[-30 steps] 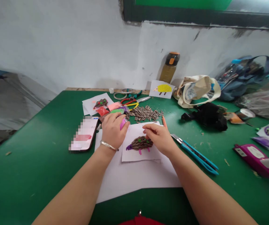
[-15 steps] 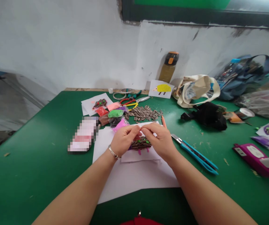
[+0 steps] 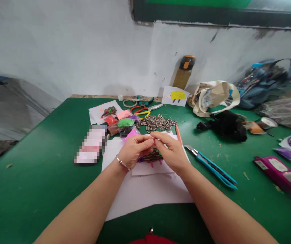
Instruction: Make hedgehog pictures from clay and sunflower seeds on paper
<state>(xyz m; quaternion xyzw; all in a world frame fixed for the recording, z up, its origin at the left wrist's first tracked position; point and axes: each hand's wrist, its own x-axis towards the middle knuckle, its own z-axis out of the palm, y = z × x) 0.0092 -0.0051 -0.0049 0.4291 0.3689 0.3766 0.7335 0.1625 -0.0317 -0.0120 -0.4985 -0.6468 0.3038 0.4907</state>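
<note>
Working, by the look of it, on small detail over the seed hedgehog (image 3: 151, 157), lying on paper (image 3: 152, 170) at the middle of the green table (image 3: 36, 189), half hidden under the hands! Pressing left hand (image 3: 135, 151) and right hand (image 3: 171, 152) close, fingertips (image 3: 152, 141) pinching together, whatever's held too small to tell. Pointing head-first to the left, long axis running nearly level, and calling next for a careful placing down onto the seeds.
</note>
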